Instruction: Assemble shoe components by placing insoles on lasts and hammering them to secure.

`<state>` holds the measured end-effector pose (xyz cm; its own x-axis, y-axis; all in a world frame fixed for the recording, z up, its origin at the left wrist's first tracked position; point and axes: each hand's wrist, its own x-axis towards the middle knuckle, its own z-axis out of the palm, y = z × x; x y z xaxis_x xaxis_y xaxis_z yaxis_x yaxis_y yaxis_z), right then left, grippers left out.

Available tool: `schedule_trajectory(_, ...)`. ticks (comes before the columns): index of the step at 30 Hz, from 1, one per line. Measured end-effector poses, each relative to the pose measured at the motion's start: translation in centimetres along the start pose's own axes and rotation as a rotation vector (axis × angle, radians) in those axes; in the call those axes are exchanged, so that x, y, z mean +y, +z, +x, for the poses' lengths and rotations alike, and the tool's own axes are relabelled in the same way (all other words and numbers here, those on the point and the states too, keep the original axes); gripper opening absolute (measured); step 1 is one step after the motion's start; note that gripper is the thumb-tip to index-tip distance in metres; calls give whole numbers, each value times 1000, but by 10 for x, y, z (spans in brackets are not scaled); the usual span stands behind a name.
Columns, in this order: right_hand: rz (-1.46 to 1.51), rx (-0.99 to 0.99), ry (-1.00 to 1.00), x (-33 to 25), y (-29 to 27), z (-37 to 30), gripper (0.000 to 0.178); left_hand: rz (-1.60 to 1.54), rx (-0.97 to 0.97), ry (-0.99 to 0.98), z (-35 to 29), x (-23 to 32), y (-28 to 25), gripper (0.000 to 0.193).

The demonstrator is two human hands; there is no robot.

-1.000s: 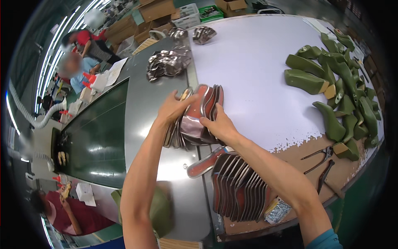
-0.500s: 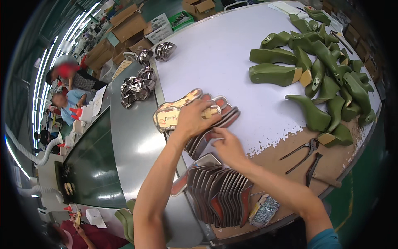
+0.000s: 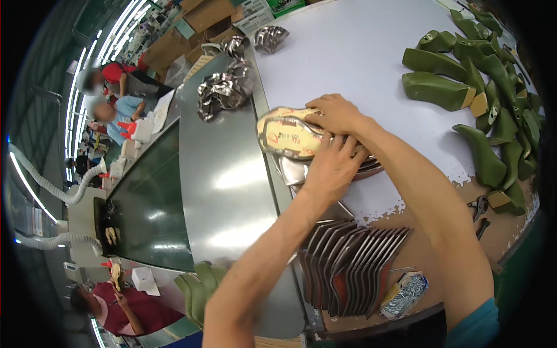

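Head view. The topmost sole-shaped piece (image 3: 284, 134), cream with coloured marking, lies face up across the seam between the steel bench top (image 3: 226, 168) and the white-covered table (image 3: 342, 52). Its broad end points to the left; its long axis runs roughly left to right, dipping slightly rightward. Metal-edged pieces (image 3: 295, 170) show under its near side.

Right hand (image 3: 338, 113): at the piece's far edge, fingers bent down onto it. Left hand (image 3: 336, 165): nearer the wearer, over the right-hand end, fingers pointing away and close to the right wrist. The piece's exposed part lies left of both sets of fingers; both hands sit about equally close. Contact is evident, but clenched or merely resting cannot be told for either.

Just nearer: a row of upright sole-shaped plates (image 3: 348, 269), red-brown with metal rims. Green shoe lasts (image 3: 438, 90) are heaped right, well apart.

Hidden: the covered end of the piece, the left thumb, the count of layers beneath. The right forearm cuts off the pliers (image 3: 478, 207). The crumpled-looking silvery forms (image 3: 229, 87) at the far left are hard to identify.
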<state>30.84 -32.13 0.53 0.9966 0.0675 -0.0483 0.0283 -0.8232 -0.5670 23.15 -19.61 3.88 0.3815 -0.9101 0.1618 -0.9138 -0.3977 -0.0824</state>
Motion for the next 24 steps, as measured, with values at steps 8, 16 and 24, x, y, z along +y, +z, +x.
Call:
schedule_trajectory(8, -14, -48, 279, 51, -52, -76, 50, -64, -90, 360, 39, 16, 2, 61)
schedule_trajectory(16, 67, 144, 425, 116, -80, -202, 42, -168, 117, 477, 30, 87, -9, 42)
schedule_trajectory(24, 255, 464, 282, 15, -51, -323, 25, -727, 221, -1045, -200, 19, -2, 44)
